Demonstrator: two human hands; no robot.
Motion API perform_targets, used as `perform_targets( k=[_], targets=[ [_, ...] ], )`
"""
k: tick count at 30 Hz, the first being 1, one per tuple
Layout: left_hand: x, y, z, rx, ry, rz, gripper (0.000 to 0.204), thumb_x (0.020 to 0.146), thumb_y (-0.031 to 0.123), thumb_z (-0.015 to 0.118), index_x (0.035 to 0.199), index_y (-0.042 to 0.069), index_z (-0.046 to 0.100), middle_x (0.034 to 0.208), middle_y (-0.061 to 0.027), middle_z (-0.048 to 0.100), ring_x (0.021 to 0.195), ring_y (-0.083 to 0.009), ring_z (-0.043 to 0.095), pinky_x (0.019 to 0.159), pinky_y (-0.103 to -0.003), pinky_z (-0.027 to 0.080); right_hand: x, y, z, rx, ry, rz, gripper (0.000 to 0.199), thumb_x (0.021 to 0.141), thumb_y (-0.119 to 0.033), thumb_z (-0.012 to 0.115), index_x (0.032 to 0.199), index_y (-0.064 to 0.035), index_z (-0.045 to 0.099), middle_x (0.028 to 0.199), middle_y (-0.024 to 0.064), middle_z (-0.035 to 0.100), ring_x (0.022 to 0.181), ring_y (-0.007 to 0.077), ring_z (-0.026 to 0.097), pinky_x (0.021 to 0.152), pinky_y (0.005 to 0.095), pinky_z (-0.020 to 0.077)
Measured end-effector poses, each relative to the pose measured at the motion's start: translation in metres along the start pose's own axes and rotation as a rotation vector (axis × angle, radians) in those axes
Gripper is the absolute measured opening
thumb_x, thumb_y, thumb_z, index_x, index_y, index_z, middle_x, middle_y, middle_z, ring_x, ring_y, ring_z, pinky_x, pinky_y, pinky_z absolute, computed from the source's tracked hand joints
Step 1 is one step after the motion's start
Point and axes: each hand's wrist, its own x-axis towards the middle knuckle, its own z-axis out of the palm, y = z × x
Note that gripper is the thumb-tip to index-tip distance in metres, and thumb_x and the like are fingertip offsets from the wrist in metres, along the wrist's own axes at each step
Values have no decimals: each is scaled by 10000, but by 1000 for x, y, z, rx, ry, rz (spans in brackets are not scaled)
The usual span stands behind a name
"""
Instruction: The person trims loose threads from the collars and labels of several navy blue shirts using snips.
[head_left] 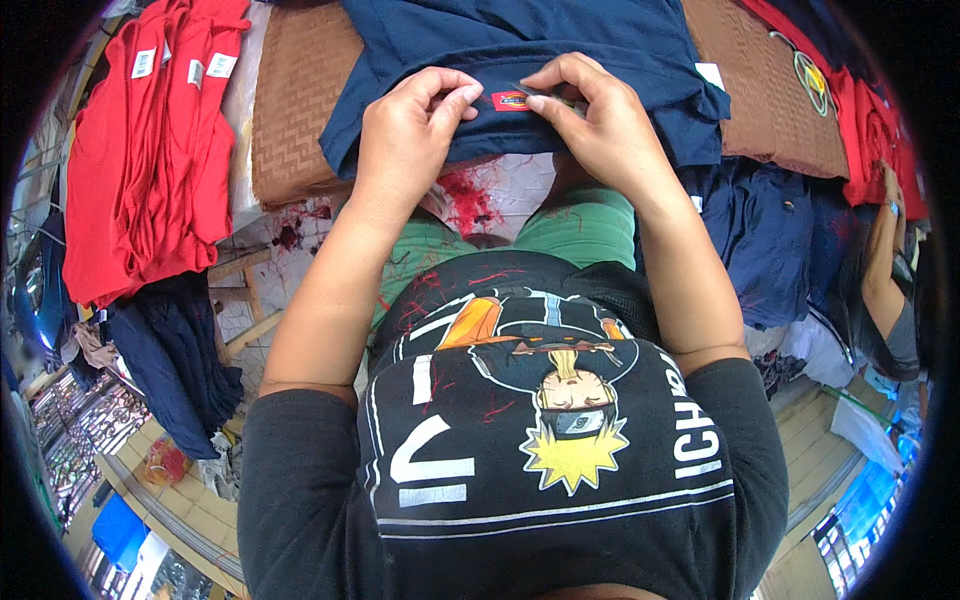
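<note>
Black printed T-shirt point(480, 430) nearest; farther, left hand point(412, 115) pinches, right hand point(597, 105) thumbs 1 small rectangular red label point(509, 101) on navy cloth point(530, 30) over zigzag-textured brown padding point(305, 110); I cannot tell what either grips.

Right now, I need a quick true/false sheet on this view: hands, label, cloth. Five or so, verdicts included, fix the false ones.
1. The red label sits between the left hand and the right hand. True.
2. The garment at the hands is red. False: it is navy.
3. Red clothes are piled at the picture's left. True.
4. Brown cloth shows only to the left of the garment. False: it shows on both sides.
5. Both hands wear gloves. False: both are bare.
6. The person's legwear is green. True.
</note>
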Motion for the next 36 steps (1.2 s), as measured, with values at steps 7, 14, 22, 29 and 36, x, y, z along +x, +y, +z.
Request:
perform_targets(
  k=[7,14,22,29,36],
  targets=[
    [2,-6,-4,-136,-30,-105,213,931,205,623,1015,16,673,938,-21,694,808,-85,646,718,-211,493,-1,-5,1,-11,-101,-64,180,796,-120,684,945,-29,641,953,136,618,883,319,626,763,385,490],
    [-1,47,-73,519,-761,69,271,870,256,668,948,-3,691,846,-128,680,751,-203,666,677,-299,509,-2,-12,-3,-270,-112,-90,165,807,-128,665,952,-51,645,965,140,620,885,335,626,775,402,495],
    [5,48,-69,795,-108,303,431,816,264,706,1158,22,604,1165,-198,613,1075,-351,589,914,-396,466,5,-22,-35,-148,149,64,251,805,-165,699,1006,-27,638,952,178,667,895,339,657,795,383,511],
    [32,23,-95,-138,390,116,168,903,104,591,1048,30,633,965,-80,662,880,-178,630,797,-322,488,5,-1,-85,-43,503,73,272,806,-190,748,997,-32,638,838,35,658,781,90,592,718,255,482],
    [51,1,-232,-553,1040,218,403,949,134,503,1319,-16,450,1362,-157,478,1242,-264,473,1066,-474,335,20,29,-117,106,478,192,138,905,-155,644,947,-26,667,813,15,671,780,61,578,727,235,461]
  ],
)
